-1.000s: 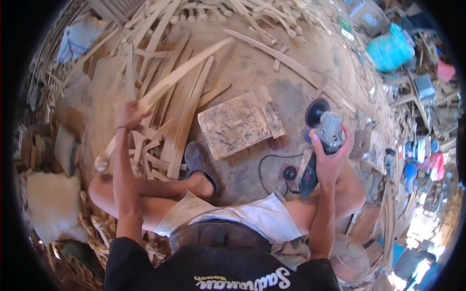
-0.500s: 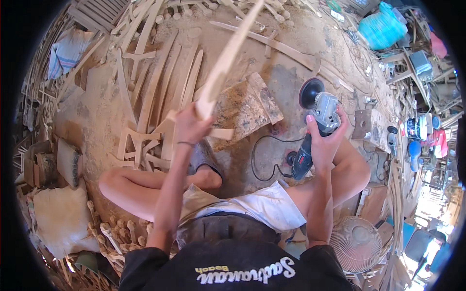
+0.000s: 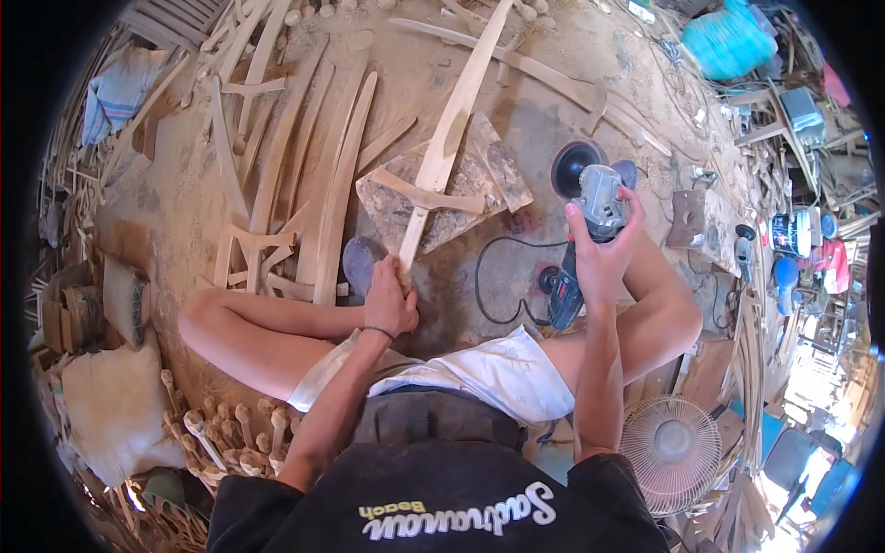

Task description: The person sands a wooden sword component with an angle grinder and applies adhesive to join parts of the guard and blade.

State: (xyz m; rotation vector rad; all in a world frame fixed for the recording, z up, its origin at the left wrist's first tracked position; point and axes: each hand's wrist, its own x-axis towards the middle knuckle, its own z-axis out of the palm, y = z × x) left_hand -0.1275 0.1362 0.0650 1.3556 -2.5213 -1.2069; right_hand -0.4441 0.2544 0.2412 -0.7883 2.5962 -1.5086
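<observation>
My left hand (image 3: 391, 300) is wrapped round the grip of a wooden sword (image 3: 448, 138). The sword's crossguard and lower blade lie over a worn wooden block (image 3: 392, 205) on the floor, with the blade pointing away from me. In my right hand (image 3: 604, 249) is an angle grinder (image 3: 599, 205), its fingers and thumb closed about the grey head. A round dark disc (image 3: 575, 170) on the grinder faces away to the upper left. The grinder's dark body hangs down toward my right leg, and its black cord (image 3: 481, 286) loops across the floor.
Several wooden swords and blade blanks (image 3: 346, 175) lie to the left. Another long wooden sword (image 3: 544, 78) lies beyond the block. A fan (image 3: 671, 452) stands at my lower right, and carved handles (image 3: 235, 429) crowd the lower left. A second tool (image 3: 745, 249) sits at far right.
The wooden sword has come down and back toward me onto the block, and my left hand now shows on its grip. The grinder in my right hand has shifted slightly left.
</observation>
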